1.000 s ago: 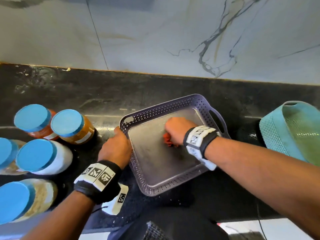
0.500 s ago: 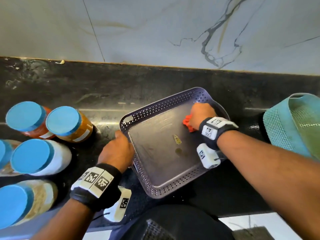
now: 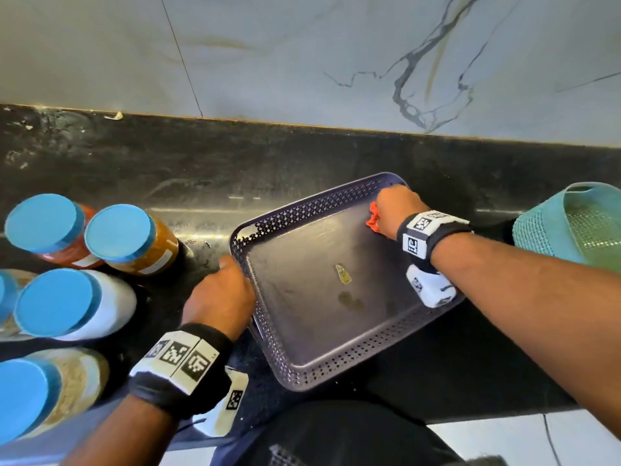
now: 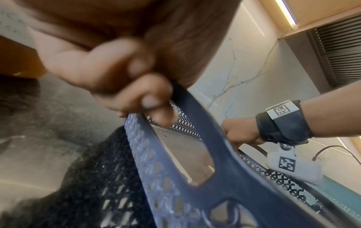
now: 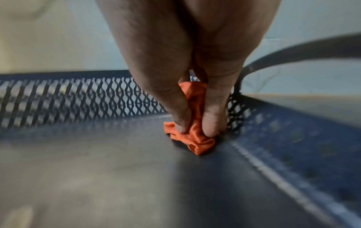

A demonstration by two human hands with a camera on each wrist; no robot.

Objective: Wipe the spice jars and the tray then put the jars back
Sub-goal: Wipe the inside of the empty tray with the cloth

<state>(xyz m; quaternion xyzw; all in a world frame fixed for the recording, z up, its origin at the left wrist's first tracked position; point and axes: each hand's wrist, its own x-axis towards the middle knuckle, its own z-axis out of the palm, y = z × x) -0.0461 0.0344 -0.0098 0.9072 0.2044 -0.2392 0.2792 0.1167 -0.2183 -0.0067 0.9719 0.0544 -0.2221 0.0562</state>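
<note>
A dark purple perforated tray [image 3: 302, 375] lies on the black counter, with a small yellowish scrap [image 3: 343, 274] on its floor. My left hand [image 3: 221, 297] grips the tray's left handle [image 4: 205, 138], fingers curled over the rim. My right hand [image 3: 398, 210] pinches a crumpled orange cloth [image 5: 191, 131] and presses it into the tray's far right corner; the cloth [image 3: 372, 218] shows just left of the knuckles. Several spice jars with blue lids stand at the left: a red one [image 3: 43, 223], an orange one [image 3: 121, 233], a white one [image 3: 57, 302] and a beige one [image 3: 23, 398].
A teal mesh basket [image 3: 544, 230] sits at the right edge of the counter. A marble wall [image 3: 302, 55] closes off the back. The counter's front edge runs just below the tray.
My right hand has carried the orange cloth from the middle of the tray floor up into the far right corner, uncovering the yellowish scrap. The left hand has kept its hold on the handle.
</note>
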